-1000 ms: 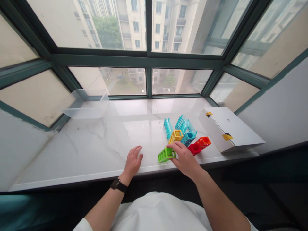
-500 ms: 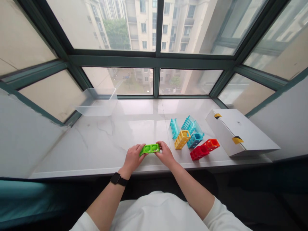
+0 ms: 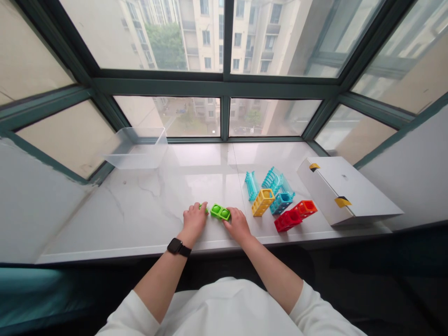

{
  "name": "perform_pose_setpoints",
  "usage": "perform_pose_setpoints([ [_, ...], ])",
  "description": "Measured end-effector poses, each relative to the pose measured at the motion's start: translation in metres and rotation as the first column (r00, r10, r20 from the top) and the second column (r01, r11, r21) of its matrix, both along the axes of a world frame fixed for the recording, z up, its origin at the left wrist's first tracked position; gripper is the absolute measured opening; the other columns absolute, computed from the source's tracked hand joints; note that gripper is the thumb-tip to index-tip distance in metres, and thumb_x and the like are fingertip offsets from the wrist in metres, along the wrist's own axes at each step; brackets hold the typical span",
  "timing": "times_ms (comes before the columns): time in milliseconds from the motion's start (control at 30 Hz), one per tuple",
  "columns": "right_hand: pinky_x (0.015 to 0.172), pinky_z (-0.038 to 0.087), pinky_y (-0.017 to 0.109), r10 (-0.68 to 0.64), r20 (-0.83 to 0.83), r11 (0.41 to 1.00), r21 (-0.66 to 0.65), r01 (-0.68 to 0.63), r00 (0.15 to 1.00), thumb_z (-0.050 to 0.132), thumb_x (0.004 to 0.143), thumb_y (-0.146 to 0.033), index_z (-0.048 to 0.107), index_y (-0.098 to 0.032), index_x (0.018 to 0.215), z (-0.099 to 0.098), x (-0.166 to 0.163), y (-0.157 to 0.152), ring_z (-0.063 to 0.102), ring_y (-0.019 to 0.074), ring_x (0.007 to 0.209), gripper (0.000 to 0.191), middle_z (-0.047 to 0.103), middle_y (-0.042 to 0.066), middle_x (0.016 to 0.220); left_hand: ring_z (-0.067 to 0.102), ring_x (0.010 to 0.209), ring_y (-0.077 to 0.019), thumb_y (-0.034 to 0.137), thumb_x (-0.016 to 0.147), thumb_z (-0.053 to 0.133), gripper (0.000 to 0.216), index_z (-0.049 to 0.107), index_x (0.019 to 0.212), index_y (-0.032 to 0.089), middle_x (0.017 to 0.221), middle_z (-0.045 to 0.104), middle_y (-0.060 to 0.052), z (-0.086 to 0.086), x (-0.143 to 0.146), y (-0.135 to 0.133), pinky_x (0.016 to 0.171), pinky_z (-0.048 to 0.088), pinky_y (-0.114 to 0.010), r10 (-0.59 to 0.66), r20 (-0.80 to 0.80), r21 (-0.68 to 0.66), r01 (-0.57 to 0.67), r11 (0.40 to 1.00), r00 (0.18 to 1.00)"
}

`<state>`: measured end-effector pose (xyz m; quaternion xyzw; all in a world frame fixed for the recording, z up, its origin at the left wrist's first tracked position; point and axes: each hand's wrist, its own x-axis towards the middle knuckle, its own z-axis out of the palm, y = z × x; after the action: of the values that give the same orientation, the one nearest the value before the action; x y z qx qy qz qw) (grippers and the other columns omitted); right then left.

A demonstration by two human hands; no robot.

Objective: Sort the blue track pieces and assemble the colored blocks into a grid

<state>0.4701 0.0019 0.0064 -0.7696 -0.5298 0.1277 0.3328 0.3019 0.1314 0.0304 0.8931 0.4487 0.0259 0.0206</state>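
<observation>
My right hand is closed on the right end of a green toy block piece that shows two round openings. Just to its left, my left hand has its fingers curled over a smaller green block, mostly hidden beneath them. A narrow gap lies between the two green pieces. Right of my hands stand a yellow block stack, a blue block and joined red blocks with an orange-red block on their right.
Behind the blocks lie clear turquoise track pieces and a curved turquoise piece. A white box with yellow-black tabs stands at the right. A clear plastic bin is at the back left, by the window.
The green piece held between both hands has come apart into two. My left hand has turned palm down over its part, and the other part has tilted in my right hand.
</observation>
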Motion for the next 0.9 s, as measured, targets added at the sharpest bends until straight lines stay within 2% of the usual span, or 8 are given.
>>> perform_pose_setpoints([
  [200,0.102,0.049,0.044,-0.034,-0.008,0.999,0.027,0.034,0.999,0.067,0.088,-0.016,0.064,-0.021,0.128,-0.004,0.004,-0.007,0.061,0.0287,0.113,0.041,0.068,0.011,0.119,0.063,0.108,-0.0324,0.018,0.101,0.041,0.056,0.043,0.156,0.016,0.129,0.065,-0.02,-0.001,-0.004,0.029,0.089,0.051,-0.045,0.045,0.006,-0.018,-0.045,0.999,0.999],
  [333,0.106,0.049,0.047,-0.012,0.014,1.0,-0.017,0.013,1.0,0.07,0.087,-0.017,0.061,-0.022,0.139,0.002,-0.003,-0.006,0.06,0.0307,0.117,0.052,0.065,0.013,0.125,0.064,0.106,-0.0316,0.021,0.101,0.042,0.048,0.053,0.148,0.018,0.14,0.064,-0.017,-0.005,0.001,0.038,0.087,0.052,-0.044,0.036,0.052,0.011,-0.037,0.999,0.998],
  [433,0.109,0.049,0.05,0.031,0.04,0.997,0.074,-0.034,0.999,0.072,0.088,-0.021,0.054,-0.021,0.147,0.03,-0.003,-0.014,0.058,0.0327,0.123,0.061,0.061,0.016,0.133,0.065,0.104,-0.0315,0.021,0.102,0.041,0.047,0.054,0.147,0.022,0.147,0.061,-0.016,-0.006,0.005,0.04,0.085,0.053,-0.045,0.033,0.057,0.027,-0.035,0.999,0.998],
  [500,0.112,0.047,0.05,0.028,0.094,0.974,0.223,-0.048,0.995,0.065,0.093,-0.023,0.056,-0.023,0.144,0.061,0.005,-0.025,0.057,0.031,0.126,0.052,0.062,0.013,0.133,0.064,0.106,-0.0319,0.021,0.102,0.041,0.05,0.053,0.15,0.025,0.154,0.056,-0.015,-0.007,0.006,0.041,0.084,0.054,-0.045,0.03,0.048,0.042,-0.032,0.999,0.998],
  [567,0.116,0.043,0.053,-0.084,0.171,0.93,0.368,0.016,0.982,0.061,0.097,-0.024,0.06,-0.026,0.137,0.093,0.023,-0.038,0.054,0.031,0.13,0.04,0.06,0.012,0.133,0.064,0.108,-0.0326,0.022,0.101,0.042,0.053,0.051,0.153,0.029,0.162,0.048,-0.013,-0.007,0.006,0.041,0.083,0.055,-0.045,0.032,0.029,0.056,-0.033,0.998,0.999],
  [633,0.118,0.04,0.057,-0.24,0.245,0.904,0.408,0.125,0.939,0.063,0.096,-0.026,0.061,-0.026,0.135,0.119,0.047,-0.048,0.051,0.0337,0.135,0.039,0.057,0.013,0.137,0.063,0.11,-0.0335,0.023,0.101,0.043,0.055,0.05,0.155,0.033,0.166,0.042,-0.013,-0.007,0.007,0.042,0.083,0.055,-0.046,0.043,0.015,0.063,-0.044,0.997,0.999],
  [733,0.114,0.042,0.061,-0.289,0.338,0.945,0.25,0.211,0.896,0.069,0.09,-0.026,0.059,-0.024,0.14,0.131,0.079,-0.051,0.049,0.0386,0.134,0.051,0.054,0.016,0.142,0.063,0.112,-0.0341,0.022,0.101,0.043,0.06,0.044,0.16,0.035,0.162,0.044,-0.016,-0.005,0.007,0.042,0.085,0.055,-0.048,0.049,0.016,0.059,-0.05,0.997,0.999],
  [900,0.104,0.053,0.054,-0.232,0.327,0.973,0.063,0.223,0.916,0.068,0.085,-0.016,0.061,-0.023,0.139,0.117,0.094,-0.045,0.058,0.0362,0.122,0.054,0.052,0.017,0.139,0.059,0.121,-0.036,0.024,0.099,0.05,0.07,0.03,0.166,0.027,0.161,0.045,-0.018,-0.003,0.003,0.039,0.095,0.054,-0.048,0.0,0.063,0.078,-0.004,0.997,0.998],
])
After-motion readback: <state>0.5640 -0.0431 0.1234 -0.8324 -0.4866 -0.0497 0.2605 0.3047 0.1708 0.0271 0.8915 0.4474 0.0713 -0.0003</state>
